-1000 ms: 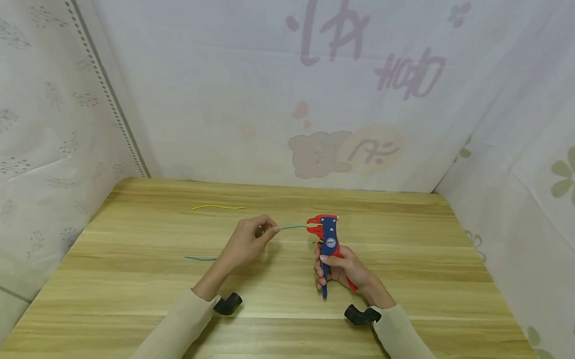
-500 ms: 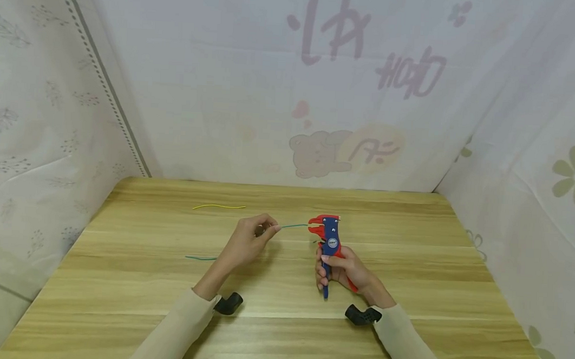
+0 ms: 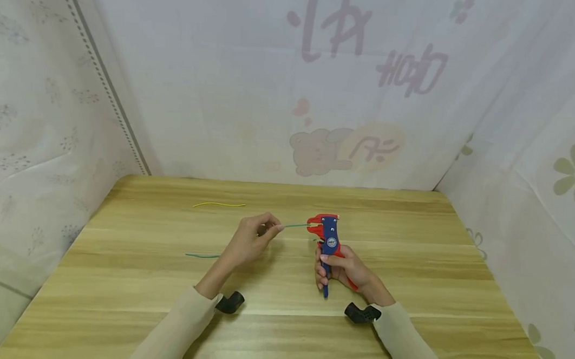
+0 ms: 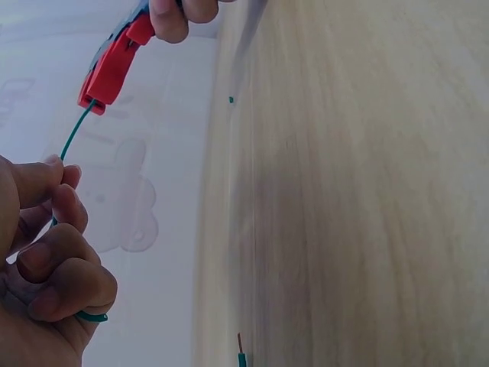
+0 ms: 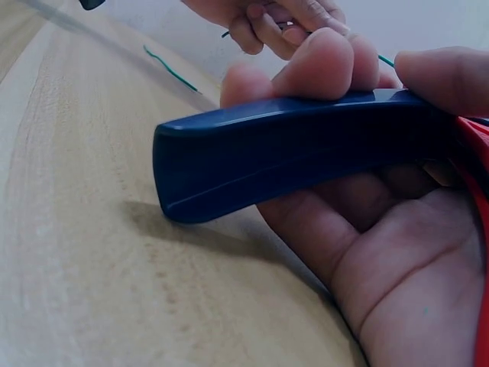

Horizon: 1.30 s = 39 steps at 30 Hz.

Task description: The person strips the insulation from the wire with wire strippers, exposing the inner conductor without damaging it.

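My left hand (image 3: 251,241) pinches a thin green wire (image 3: 295,225) between thumb and fingertips. Its far end sits at the red mouth of a blue and red wire stripper (image 3: 331,230). In the left wrist view, the wire (image 4: 74,134) runs straight up to that mouth, and its tail shows below the curled fingers. The stripper's handles are gripped by my right hand (image 3: 345,266), head upward and mouth facing left. From the right wrist, the blue handle (image 5: 260,149) lies between fingers and palm.
On the wooden table (image 3: 279,342), another green wire (image 3: 200,256) lies left, partly behind my left forearm; its copper end (image 4: 239,342) is bare. A yellow wire (image 3: 219,204) lies further back. A tiny green scrap (image 4: 231,99) lies under the stripper. Patterned cloth (image 3: 223,100) walls the back and sides.
My left hand has edged slightly right, toward the stripper, so less wire shows between fingertips and mouth. The right hand keeps nearly the same place and grip.
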Each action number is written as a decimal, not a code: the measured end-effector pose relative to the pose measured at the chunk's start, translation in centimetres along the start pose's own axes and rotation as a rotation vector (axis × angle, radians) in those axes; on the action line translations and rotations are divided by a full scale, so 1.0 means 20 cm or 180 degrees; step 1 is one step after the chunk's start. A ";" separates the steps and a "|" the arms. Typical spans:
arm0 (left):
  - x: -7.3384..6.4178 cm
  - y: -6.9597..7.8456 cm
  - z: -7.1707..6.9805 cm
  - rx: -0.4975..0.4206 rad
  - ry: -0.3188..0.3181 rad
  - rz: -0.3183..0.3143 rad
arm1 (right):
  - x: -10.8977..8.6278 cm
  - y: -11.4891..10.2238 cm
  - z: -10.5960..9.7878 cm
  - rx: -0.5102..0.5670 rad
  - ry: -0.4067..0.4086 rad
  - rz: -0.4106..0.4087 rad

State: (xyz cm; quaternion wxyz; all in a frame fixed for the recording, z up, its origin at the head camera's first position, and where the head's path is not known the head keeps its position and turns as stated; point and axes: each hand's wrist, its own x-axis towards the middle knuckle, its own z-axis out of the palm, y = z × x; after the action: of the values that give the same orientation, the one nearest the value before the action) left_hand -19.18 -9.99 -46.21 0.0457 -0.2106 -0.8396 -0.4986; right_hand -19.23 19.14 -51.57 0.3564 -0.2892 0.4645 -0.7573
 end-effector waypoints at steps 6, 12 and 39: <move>0.00 0.01 0.01 -0.0009 -0.0003 -0.0014 | 0.00 0.00 0.00 -0.0002 -0.0020 0.0038; -0.01 0.02 0.01 -0.0017 -0.0003 -0.0014 | 0.00 0.00 0.00 0.0000 -0.0055 0.0024; 0.00 0.01 0.03 -0.0039 -0.0064 0.0005 | 0.00 0.00 0.01 -0.0242 0.0129 -0.0019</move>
State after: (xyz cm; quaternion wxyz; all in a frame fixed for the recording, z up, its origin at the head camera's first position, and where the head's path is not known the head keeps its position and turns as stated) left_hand -19.04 -9.36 -46.30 0.0364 -0.2166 -0.8367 -0.5017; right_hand -18.94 19.07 -51.47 0.3334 -0.2886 0.4991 -0.7459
